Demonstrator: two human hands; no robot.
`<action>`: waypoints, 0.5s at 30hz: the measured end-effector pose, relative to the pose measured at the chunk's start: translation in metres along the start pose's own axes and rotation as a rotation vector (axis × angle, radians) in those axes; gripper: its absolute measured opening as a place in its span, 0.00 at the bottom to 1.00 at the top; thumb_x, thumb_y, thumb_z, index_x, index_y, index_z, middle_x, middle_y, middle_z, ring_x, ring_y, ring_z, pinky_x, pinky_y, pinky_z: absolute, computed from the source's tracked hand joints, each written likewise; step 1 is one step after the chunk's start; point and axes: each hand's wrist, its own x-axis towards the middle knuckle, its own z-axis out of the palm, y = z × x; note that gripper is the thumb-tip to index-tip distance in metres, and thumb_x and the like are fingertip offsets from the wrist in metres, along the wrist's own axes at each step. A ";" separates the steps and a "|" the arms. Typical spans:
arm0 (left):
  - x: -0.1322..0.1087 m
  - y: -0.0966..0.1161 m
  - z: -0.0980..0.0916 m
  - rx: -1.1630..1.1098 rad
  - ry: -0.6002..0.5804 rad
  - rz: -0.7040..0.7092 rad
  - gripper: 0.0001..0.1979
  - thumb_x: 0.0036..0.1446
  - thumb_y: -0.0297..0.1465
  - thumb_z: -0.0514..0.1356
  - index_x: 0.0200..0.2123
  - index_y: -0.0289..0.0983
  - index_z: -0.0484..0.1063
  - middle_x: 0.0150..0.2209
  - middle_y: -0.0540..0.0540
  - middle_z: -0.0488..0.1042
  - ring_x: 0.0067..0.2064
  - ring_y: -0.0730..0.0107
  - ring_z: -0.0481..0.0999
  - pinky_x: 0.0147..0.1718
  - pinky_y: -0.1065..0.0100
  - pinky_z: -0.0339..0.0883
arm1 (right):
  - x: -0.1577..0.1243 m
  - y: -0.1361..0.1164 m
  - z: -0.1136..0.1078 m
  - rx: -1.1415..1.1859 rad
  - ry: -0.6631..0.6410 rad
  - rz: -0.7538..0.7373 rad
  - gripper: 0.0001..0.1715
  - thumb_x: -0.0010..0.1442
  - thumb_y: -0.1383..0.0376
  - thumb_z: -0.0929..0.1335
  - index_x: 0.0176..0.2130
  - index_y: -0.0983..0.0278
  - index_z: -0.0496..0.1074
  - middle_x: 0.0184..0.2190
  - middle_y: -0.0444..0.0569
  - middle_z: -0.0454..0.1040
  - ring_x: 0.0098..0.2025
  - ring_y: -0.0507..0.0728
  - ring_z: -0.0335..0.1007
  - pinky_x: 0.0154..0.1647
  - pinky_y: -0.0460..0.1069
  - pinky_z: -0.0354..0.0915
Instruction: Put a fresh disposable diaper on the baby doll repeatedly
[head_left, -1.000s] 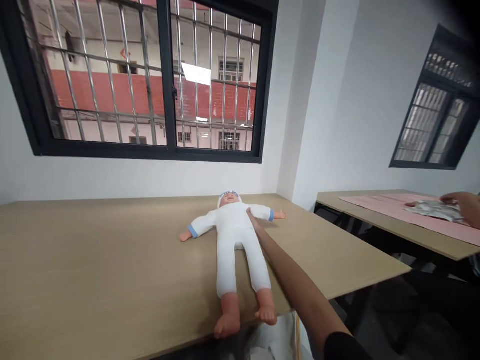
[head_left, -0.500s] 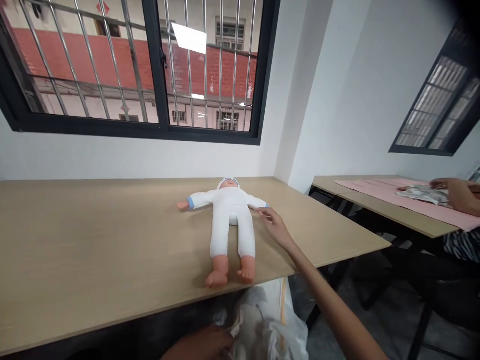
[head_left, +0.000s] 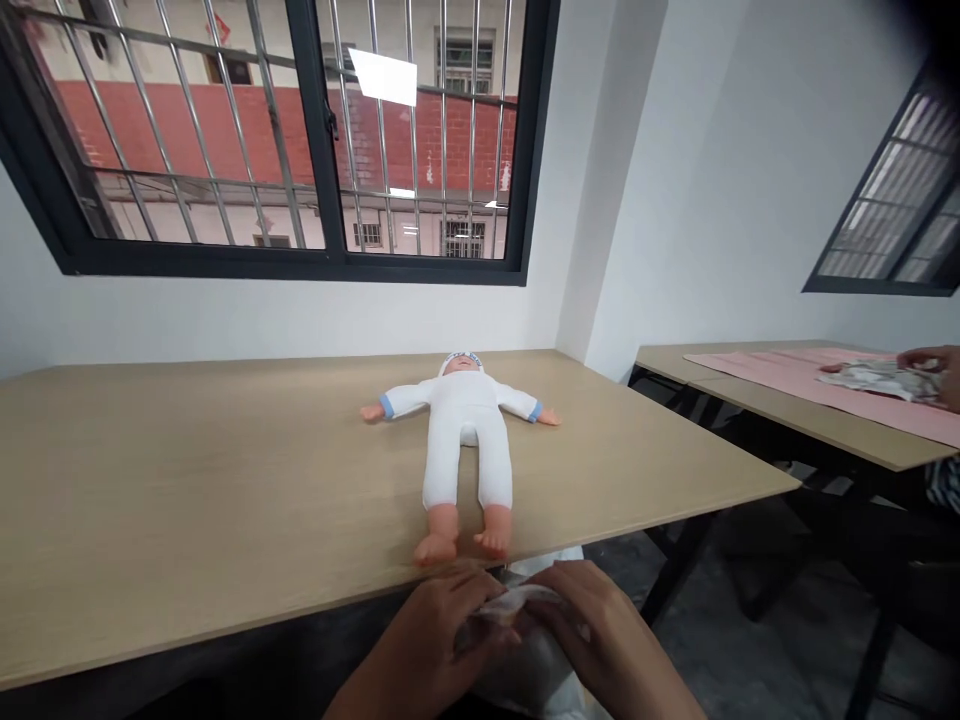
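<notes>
A baby doll (head_left: 466, 410) in a white suit with blue cuffs lies on its back on the table (head_left: 247, 480), its arms spread and its bare feet at the front edge. Just below that edge, a whitish, partly see-through plastic bag (head_left: 536, 670) hangs in front of me. My left hand (head_left: 442, 625) grips the bag's gathered top from the left, fingers curled. From the right, my right hand (head_left: 589, 620) grips the same top. What lies inside the bag is hidden by my hands.
A barred window (head_left: 330, 140) is in the wall behind the table. At the right stands another table with a pink cloth (head_left: 772, 375), where a co-worker's hand (head_left: 934, 360) touches a pale patterned cloth (head_left: 885, 380). Black table legs (head_left: 679, 565) stand below.
My right hand has come down from beside the doll's arm to the bag below the table edge. My left hand has risen with the bag's top. The doll stays put.
</notes>
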 end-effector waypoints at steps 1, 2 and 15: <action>-0.001 -0.003 -0.002 -0.027 0.040 0.035 0.09 0.58 0.35 0.57 0.38 0.38 0.72 0.39 0.47 0.75 0.42 0.69 0.73 0.44 0.71 0.65 | 0.003 0.002 0.000 -0.006 0.037 -0.026 0.14 0.65 0.63 0.59 0.38 0.58 0.72 0.38 0.47 0.74 0.42 0.55 0.70 0.44 0.50 0.66; -0.001 -0.009 -0.005 -0.063 0.109 0.058 0.09 0.58 0.36 0.56 0.39 0.39 0.72 0.40 0.47 0.75 0.44 0.68 0.73 0.45 0.71 0.65 | 0.005 0.004 0.000 -0.010 0.065 -0.053 0.13 0.65 0.63 0.59 0.39 0.58 0.72 0.41 0.48 0.74 0.44 0.55 0.69 0.46 0.50 0.66; 0.029 -0.066 -0.020 -0.536 0.370 -0.402 0.40 0.57 0.47 0.55 0.66 0.38 0.41 0.62 0.36 0.57 0.61 0.56 0.60 0.59 0.56 0.54 | 0.028 0.024 0.043 -0.236 0.233 -0.284 0.10 0.57 0.65 0.68 0.40 0.54 0.76 0.65 0.46 0.51 0.63 0.64 0.52 0.59 0.63 0.58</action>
